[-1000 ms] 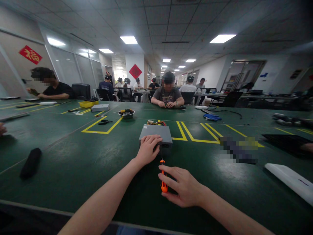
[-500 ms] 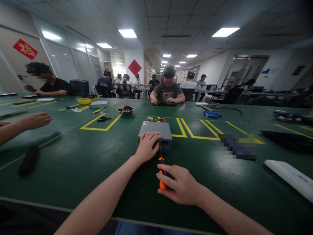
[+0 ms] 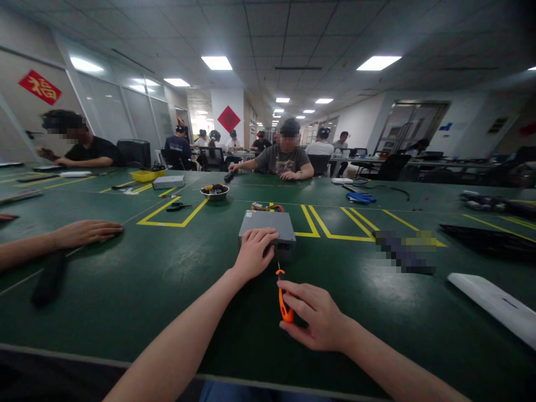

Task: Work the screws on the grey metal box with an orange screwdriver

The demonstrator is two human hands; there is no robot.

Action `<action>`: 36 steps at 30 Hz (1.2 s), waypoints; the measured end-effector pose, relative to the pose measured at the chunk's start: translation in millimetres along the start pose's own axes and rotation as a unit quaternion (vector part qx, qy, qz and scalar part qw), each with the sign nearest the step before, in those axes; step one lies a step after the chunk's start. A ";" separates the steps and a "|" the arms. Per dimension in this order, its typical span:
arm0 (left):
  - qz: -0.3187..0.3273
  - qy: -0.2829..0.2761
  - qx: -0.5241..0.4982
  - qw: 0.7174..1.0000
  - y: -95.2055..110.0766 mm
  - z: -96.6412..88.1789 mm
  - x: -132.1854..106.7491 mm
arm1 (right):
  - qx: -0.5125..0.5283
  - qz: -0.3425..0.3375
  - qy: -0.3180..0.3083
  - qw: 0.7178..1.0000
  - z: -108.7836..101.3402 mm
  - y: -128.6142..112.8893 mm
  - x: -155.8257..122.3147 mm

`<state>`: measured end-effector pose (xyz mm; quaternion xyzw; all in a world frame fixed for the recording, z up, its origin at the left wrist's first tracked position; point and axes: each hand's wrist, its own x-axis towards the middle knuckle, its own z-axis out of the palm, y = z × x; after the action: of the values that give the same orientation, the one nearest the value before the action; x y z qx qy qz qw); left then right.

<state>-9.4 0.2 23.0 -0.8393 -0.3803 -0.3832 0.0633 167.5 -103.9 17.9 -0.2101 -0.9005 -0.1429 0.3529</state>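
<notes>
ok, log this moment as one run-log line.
left hand: on grey metal casing | right hand: holding orange-handled screwdriver | tip contact: cannot tell

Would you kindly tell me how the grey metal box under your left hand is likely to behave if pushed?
The grey metal box looks rigid, with flat, straight-edged casing. Its broad, flat base suggests it would slide rather than roll or tip on the green mat. It may feel heavy for its size, though its inside is hidden.

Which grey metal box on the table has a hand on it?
The nearer box, under the left hand; the farther one, by the yellow tray, is untouched.
</notes>
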 end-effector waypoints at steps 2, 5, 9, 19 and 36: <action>0.001 0.001 0.002 1.000 -0.1 0.1 -0.3 | 0.002 0.003 -0.004 1.000 1.5 0.5 -1.7; -0.001 0.004 0.004 1.000 0.1 -0.3 -0.4 | -0.005 0.005 -0.047 0.999 -0.7 0.3 -3.2; -0.001 0.004 0.004 1.000 0.4 -1.0 -0.6 | -0.016 0.000 -0.092 0.996 -5.6 -0.4 -2.2; -0.001 0.007 -0.003 1.000 0.3 0.4 -1.1 | 0.032 0.017 -0.068 0.997 -4.7 0.0 -1.4; 0.001 0.005 0.003 1.000 0.5 0.1 -0.6 | 0.002 -0.001 -0.107 0.994 -2.8 0.6 -3.0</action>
<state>-9.3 -0.4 22.6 -0.8374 -0.3803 -0.3867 0.0679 171.4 -105.3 17.9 -0.2223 -0.9335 -0.1185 0.2550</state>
